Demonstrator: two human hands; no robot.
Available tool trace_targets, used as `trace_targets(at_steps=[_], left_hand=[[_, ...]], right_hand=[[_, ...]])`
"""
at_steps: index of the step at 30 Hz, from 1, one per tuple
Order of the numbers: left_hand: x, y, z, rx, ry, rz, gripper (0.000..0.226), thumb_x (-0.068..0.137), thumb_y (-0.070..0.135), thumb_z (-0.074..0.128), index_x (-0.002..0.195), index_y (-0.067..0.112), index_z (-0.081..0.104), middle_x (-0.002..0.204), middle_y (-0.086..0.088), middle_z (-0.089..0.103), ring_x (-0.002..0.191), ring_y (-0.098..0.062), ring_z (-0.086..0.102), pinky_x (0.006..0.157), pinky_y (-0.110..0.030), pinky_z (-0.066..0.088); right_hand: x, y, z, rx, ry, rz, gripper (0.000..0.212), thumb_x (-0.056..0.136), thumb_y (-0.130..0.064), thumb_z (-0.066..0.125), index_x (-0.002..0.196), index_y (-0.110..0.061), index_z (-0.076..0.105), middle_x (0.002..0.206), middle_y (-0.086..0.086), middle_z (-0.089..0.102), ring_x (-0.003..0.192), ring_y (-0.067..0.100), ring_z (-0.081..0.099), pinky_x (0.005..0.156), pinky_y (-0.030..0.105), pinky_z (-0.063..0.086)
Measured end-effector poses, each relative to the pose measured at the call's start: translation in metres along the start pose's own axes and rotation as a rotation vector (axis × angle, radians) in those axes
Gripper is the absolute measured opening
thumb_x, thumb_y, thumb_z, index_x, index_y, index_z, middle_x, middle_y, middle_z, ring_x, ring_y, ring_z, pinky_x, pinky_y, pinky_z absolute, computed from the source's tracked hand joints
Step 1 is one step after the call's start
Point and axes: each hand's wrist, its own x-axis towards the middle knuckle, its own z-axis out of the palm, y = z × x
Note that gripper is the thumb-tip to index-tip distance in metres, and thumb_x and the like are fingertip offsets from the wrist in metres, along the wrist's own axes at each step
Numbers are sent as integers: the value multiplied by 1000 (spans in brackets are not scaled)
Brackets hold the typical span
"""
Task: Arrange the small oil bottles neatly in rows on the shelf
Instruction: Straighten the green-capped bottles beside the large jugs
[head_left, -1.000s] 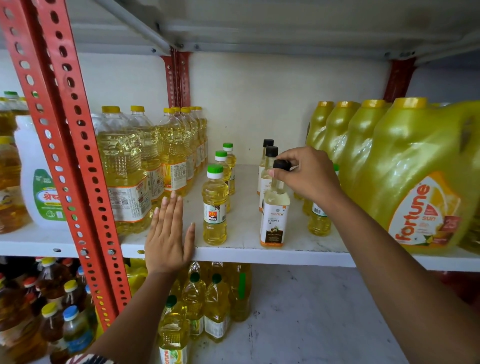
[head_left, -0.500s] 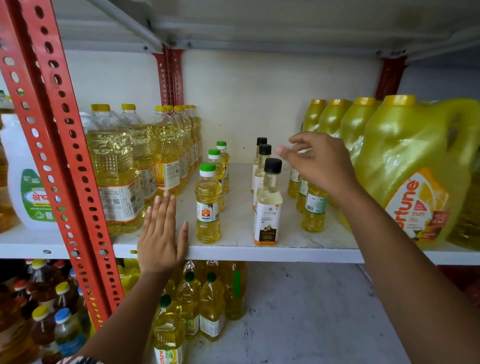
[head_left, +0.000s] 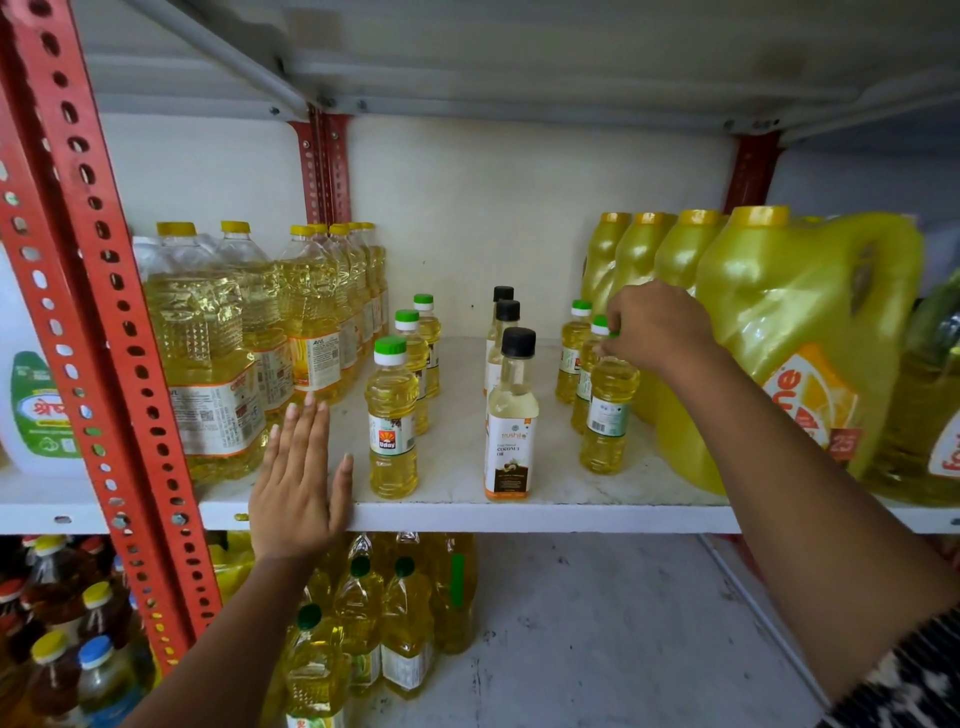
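Observation:
On the white shelf (head_left: 571, 512) stand three rows of small bottles. The left row has green-capped yellow oil bottles, the front one (head_left: 391, 421) labelled Uday. The middle row has black-capped coconut oil bottles, the front one (head_left: 511, 415) near the shelf edge. The right row has green-capped yellow bottles; my right hand (head_left: 657, 327) is closed on the cap of its front bottle (head_left: 608, 410). My left hand (head_left: 298, 483) lies flat, fingers spread, on the shelf's front edge left of the Uday bottle, holding nothing.
Large clear oil bottles (head_left: 208, 353) fill the shelf's left side behind a red perforated upright (head_left: 93, 322). Big yellow Fortune jugs (head_left: 789, 343) crowd the right, close to the right row. Below, more bottles (head_left: 363, 613) stand on the lower shelf.
My right hand let go of the front black-capped bottle, moved right and came down onto the cap of the front bottle in the right row. My left hand stayed flat on the shelf edge.

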Motion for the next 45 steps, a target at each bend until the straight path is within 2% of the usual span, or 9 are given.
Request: trace_targets(at_steps=[5,8,10,13,17,20,26,31,45], left_hand=[[0,1,0,-1,-6,-2,62,97,37,24,148,2,25,156,-13,24,148,-21,14,121,-37,9],[0,1,-1,0,-10,-1,62,97,37,24,148,2,26,156,-12,24,148,-21,14,121,-37,8],[0,2,-1,1,-10,-6,62,97,37,24,148,2,26,156,-13,24,147,-21,14,121,-37,8],[0,2,-1,-3,-6,-1,62,97,37,23,148,1,26,156,-13,25,147,-22,15,121,-37,9],[1,0,-1,-2,-6,12,62,97,37,24,147,1,27,156,-14,25,147,-25,17,121,-40,12],[0,1,-1,-3,-4,14,62,97,37,24,147,0,27,156,-13,24,147,-24,17,121,-40,11],[0,0,-2,-3,-9,11,62,97,36,26,147,1,27,156,-14,25,147,-23,16,120,-41,12],[-1,0,-1,-6,-19,0,63,97,38,25,147,1,27,156,-14,25,147,-23,16,121,-40,12],[1,1,-2,-22,-53,6,63,97,38,24,148,2,24,157,-14,23,148,-22,13,121,-38,8]], right_hand=[[7,13,2,258,-55,-6,31,67,-17,76,98,-20,73,107,10,71,100,29,64,72,27,44],[5,14,9,248,9,35,45,67,-37,80,105,-16,69,106,10,68,101,32,63,72,30,44],[4,13,16,216,37,25,38,71,-36,77,101,-14,69,106,13,68,101,35,62,70,30,40],[5,15,18,289,31,16,28,74,-19,71,101,-16,71,112,10,68,105,31,61,75,28,43],[2,14,18,350,48,40,42,71,-31,77,108,-15,68,114,9,68,108,30,61,83,34,48],[1,15,22,364,80,29,29,74,-23,75,101,-13,71,112,11,70,108,30,61,85,34,48],[-6,18,31,560,116,133,34,73,-27,78,104,-14,71,113,12,70,106,27,64,85,33,48],[-13,23,31,745,109,194,33,75,-18,77,107,-11,71,115,13,70,109,23,63,87,32,50],[-46,35,23,795,123,140,28,80,-18,72,108,-17,71,114,8,71,103,21,66,95,41,52]])
